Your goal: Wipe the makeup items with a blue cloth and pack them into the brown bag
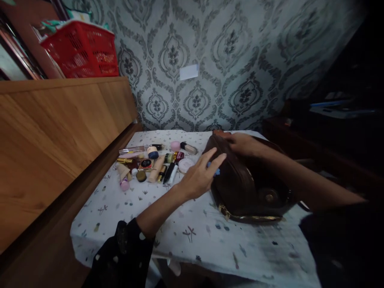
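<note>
A dark brown handbag (231, 188) with gold zips lies slumped on the table. Over its left side is my left hand (199, 178), with a small blue object (216, 172) among its fingers; the kind cannot be made out. My right hand (243, 144) grips the far upper edge of the bag, its fingertips partly hidden. Left of my left hand lies a group of cosmetics: a round pale compact (186, 165), a white tube (173, 174), a black tube (168, 173), a beige tube (156, 169), a pink-lidded jar (175, 145) and a foundation bottle (189, 148).
A white patterned cloth (126, 228) covers the table. Along the left runs a wooden panel (66, 124) with a red plastic basket (81, 50) on top. Patterned wallpaper (198, 40) rises behind the table. Dark furniture (276, 128) stands at the right.
</note>
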Demonstrator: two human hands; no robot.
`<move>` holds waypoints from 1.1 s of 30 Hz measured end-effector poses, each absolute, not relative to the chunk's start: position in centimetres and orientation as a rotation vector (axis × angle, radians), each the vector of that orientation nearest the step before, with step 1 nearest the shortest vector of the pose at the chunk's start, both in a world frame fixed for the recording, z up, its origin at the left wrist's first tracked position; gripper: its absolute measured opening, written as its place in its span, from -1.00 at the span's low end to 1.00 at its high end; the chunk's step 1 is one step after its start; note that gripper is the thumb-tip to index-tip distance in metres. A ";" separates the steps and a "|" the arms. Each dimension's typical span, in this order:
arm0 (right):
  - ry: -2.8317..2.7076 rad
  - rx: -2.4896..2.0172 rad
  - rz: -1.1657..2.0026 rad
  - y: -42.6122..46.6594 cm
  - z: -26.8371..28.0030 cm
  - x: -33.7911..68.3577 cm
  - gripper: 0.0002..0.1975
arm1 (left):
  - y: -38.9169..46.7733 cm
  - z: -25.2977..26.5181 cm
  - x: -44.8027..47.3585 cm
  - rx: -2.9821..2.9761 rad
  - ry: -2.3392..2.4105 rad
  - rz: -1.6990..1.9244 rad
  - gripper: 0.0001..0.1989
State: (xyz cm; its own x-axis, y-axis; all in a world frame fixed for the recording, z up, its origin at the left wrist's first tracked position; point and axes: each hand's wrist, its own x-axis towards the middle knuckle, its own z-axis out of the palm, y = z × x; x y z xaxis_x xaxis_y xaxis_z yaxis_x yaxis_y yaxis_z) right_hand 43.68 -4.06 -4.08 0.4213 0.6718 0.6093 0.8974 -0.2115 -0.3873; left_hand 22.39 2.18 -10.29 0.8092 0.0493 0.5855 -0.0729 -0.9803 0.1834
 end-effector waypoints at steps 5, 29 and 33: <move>-1.350 -1.734 -0.714 -8.6 -3.1 37.3 -0.85 | 7.0 -10.3 19.6 2.878 0.531 0.578 -0.68; -1.202 -1.614 0.178 -1.4 -21.7 28.2 -0.76 | 20.1 -11.3 26.1 2.895 1.170 0.379 -0.54; -1.205 -1.619 0.179 -1.3 -21.9 28.3 -0.77 | 19.7 -12.0 26.5 2.947 1.096 0.368 -0.56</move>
State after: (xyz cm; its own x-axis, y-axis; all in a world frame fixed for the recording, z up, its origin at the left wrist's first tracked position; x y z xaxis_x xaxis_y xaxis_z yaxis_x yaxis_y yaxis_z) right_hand 28.25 -1.26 -21.86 0.4792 0.7640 0.4321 0.6050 0.0691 -0.7932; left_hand 26.48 19.73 -12.00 0.7332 0.6419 0.2247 0.6474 -0.7599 0.0585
